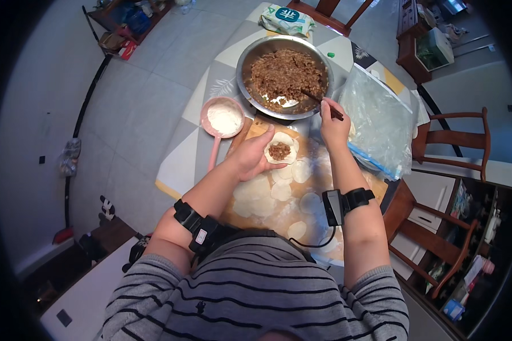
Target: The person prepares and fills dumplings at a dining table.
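Note:
On my left hand (256, 154) rests a round dumpling wrapper (283, 140), held between thumb and fingers. A lump of minced filling (279, 151) sits in its middle. My right hand (335, 123) grips dark chopsticks (320, 100), whose tips reach into the filling in a wide steel bowl (242, 81). The bowl is heaped with brown minced filling (286, 72), and its bare bottom shows at the near side. Below my hands, several flat dough wrappers (281, 191) lie on a floured wooden board (256, 221), some overlapping.
Left of the board stands a pink long-handled scoop (215, 149) of white flour (224, 118). A clear plastic zip bag (375, 123) lies to the right. Behind the bowl is a pack of wipes (286, 20). Wooden chairs (456, 138) stand around the patterned tablecloth (200, 102).

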`<control>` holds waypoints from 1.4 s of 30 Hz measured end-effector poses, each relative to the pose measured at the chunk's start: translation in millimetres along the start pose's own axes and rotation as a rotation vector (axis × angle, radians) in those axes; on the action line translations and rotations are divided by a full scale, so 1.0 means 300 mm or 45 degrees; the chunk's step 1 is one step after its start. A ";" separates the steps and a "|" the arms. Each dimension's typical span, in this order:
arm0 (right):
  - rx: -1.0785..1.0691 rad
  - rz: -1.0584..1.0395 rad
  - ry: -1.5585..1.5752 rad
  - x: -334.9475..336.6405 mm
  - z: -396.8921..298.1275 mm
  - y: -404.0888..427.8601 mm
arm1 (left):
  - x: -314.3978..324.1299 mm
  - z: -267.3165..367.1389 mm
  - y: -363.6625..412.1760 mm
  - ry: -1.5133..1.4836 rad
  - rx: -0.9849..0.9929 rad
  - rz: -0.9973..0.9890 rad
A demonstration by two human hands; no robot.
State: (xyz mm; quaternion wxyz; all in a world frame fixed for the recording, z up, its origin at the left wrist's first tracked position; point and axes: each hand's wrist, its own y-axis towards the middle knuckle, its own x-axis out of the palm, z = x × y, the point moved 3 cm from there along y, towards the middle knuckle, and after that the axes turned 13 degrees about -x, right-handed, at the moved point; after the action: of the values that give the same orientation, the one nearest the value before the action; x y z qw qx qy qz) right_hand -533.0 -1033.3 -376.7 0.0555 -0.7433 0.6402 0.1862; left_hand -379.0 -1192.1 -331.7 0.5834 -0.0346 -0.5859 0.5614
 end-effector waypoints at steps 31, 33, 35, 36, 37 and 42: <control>0.004 -0.345 0.674 -0.696 -0.192 -0.662 | 0.547 -0.446 -0.037 0.849 0.112 -0.361; 0.032 -0.347 0.729 -0.725 -0.193 -0.671 | 0.576 -0.466 -0.039 0.880 0.117 -0.390; -0.120 -0.362 0.677 -0.756 -0.199 -0.677 | 0.601 -0.484 -0.036 0.885 0.114 -0.377; -0.126 -0.357 0.680 -0.768 -0.200 -0.681 | 0.606 -0.494 -0.031 0.893 0.116 -0.377; -0.217 -0.312 0.550 -0.786 -0.205 -0.682 | 0.607 -0.503 -0.024 0.916 0.157 -0.359; -0.243 -0.280 0.413 -0.821 -0.201 -0.691 | 0.600 -0.531 -0.003 0.916 0.249 -0.262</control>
State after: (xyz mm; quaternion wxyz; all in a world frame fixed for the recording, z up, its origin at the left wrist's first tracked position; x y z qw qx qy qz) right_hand -346.4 -787.1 -267.7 -0.0988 -0.8308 0.5351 0.1167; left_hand -320.4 -968.8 -264.5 0.8056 -0.1146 -0.2880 0.5050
